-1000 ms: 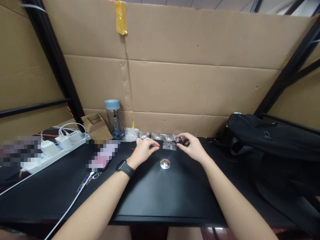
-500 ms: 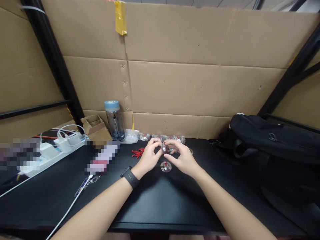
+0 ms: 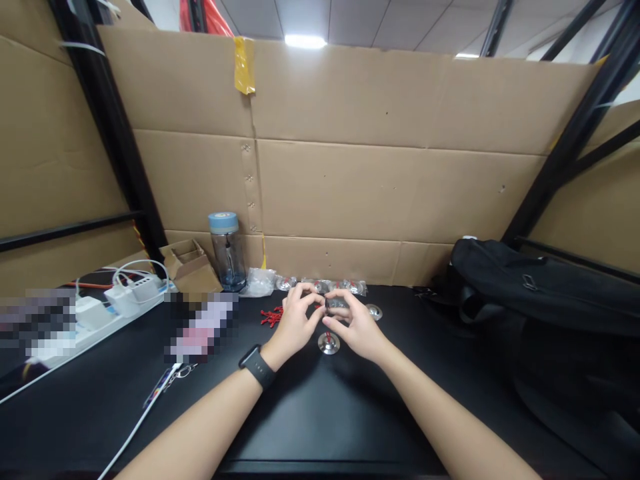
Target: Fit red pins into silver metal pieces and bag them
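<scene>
The small disc (image 3: 327, 307), held near a red-corded metal piece (image 3: 329, 344), should handle light, stiff and slick, best taken by its rim. Our right hand (image 3: 357, 325) pinches it; our left hand (image 3: 299, 321) bunches beside it, around what we cannot tell.

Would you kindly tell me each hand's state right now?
Left hand: fingertips nearly together; grip cannot be told.
Right hand: closed, apparently holding a small metal disc.

The cords (image 3: 271, 316) and the loop (image 3: 328, 336) on the silver disc (image 3: 329, 345) are bright red against the plain black table (image 3: 330, 420), with the watch (image 3: 259, 367) and bag (image 3: 500, 287) black too, the bottle lid (image 3: 223, 223) light blue, the cable (image 3: 136, 423) white, the tape (image 3: 244, 65) yellow and the cardboard (image 3: 340, 193) plain brown.
</scene>
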`<state>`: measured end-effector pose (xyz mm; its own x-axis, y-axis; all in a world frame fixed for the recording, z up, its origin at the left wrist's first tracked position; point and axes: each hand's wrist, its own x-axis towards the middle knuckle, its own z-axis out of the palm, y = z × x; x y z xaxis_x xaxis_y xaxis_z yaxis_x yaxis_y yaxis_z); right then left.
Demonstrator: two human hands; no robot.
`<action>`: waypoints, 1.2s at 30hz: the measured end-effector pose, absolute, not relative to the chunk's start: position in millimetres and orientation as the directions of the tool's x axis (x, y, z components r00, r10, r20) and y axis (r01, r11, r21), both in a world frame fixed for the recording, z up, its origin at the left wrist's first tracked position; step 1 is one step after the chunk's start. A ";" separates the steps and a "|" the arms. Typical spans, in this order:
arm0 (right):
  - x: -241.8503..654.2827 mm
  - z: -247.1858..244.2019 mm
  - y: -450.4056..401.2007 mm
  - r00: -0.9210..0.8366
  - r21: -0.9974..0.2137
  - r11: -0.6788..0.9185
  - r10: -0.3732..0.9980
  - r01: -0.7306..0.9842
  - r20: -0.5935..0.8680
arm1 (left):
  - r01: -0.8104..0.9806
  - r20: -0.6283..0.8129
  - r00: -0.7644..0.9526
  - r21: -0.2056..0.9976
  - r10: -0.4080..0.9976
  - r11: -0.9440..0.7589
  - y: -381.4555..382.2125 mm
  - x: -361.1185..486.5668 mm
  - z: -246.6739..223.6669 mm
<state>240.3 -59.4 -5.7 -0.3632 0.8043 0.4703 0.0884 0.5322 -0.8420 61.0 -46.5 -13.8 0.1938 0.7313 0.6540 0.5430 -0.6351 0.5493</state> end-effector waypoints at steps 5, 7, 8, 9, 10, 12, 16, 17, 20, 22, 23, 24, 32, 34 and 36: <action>242.0 -4.6 -58.5 -0.368 -0.856 0.507 0.818 0.099 0.442 | 0.591 0.670 0.207 0.495 0.713 -0.637 -50.5 58.3 -6.7; 244.9 -2.1 -56.5 -0.367 -0.851 0.508 0.823 0.132 0.434 | 0.593 0.676 0.198 0.494 0.710 -0.636 -50.5 57.2 -4.8; 246.7 -0.8 -55.2 -0.366 -0.840 0.518 0.822 0.164 0.436 | 0.594 0.680 0.192 0.494 0.708 -0.635 -50.4 56.9 -4.1; 248.4 0.6 -53.8 -0.364 -0.820 0.535 0.819 0.202 0.444 | 0.595 0.683 0.186 0.494 0.706 -0.634 -50.5 56.7 -3.6; 250.0 1.9 -52.5 -0.364 -0.795 0.556 0.812 0.242 0.457 | 0.597 0.685 0.180 0.494 0.705 -0.632 -50.7 56.7 -3.2; 252.4 4.0 -50.7 -0.371 -0.740 0.600 0.790 0.305 0.488 | 0.598 0.687 0.177 0.494 0.705 -0.632 -51.8 57.4 -2.9; 253.9 5.4 -50.6 -0.399 -0.674 0.646 0.758 0.357 0.516 | 0.595 0.684 0.197 0.486 0.703 -0.640 -54.2 59.2 -3.2; 253.9 5.3 -50.8 -0.403 -0.667 0.652 0.754 0.361 0.519 | 0.594 0.682 0.201 0.486 0.703 -0.641 -54.3 59.3 -3.3; 254.1 4.0 -50.9 -0.411 -0.658 0.665 0.742 0.352 0.530 | 0.591 0.684 0.215 0.477 0.697 -0.651 -53.5 58.8 -3.9; 254.1 3.0 -50.5 -0.411 -0.658 0.669 0.738 0.346 0.535 | 0.591 0.691 0.228 0.462 0.686 -0.661 -52.7 58.5 -4.6; 254.1 2.6 -50.2 -0.409 -0.657 0.670 0.737 0.345 0.537 | 0.591 0.692 0.235 0.455 0.682 -0.666 -52.4 58.5 -5.0; 254.1 2.3 -49.9 -0.407 -0.656 0.671 0.737 0.346 0.540 | 0.592 0.692 0.243 0.450 0.680 -0.669 -52.3 58.8 -5.4; 259.9 3.0 -48.2 -0.435 -0.581 0.695 0.719 0.423 0.543 | 0.547 0.586 0.244 0.574 0.773 -0.609 -51.3 55.9 -1.9; 262.3 3.6 -48.2 -0.472 -0.546 0.718 0.696 0.431 0.542 | 0.512 0.543 0.335 0.580 0.770 -0.633 -50.6 52.8 -1.9; 263.9 3.9 -48.2 -0.500 -0.531 0.732 0.681 0.427 0.535 | 0.497 0.500 0.434 0.561 0.750 -0.662 -50.6 50.4 -3.2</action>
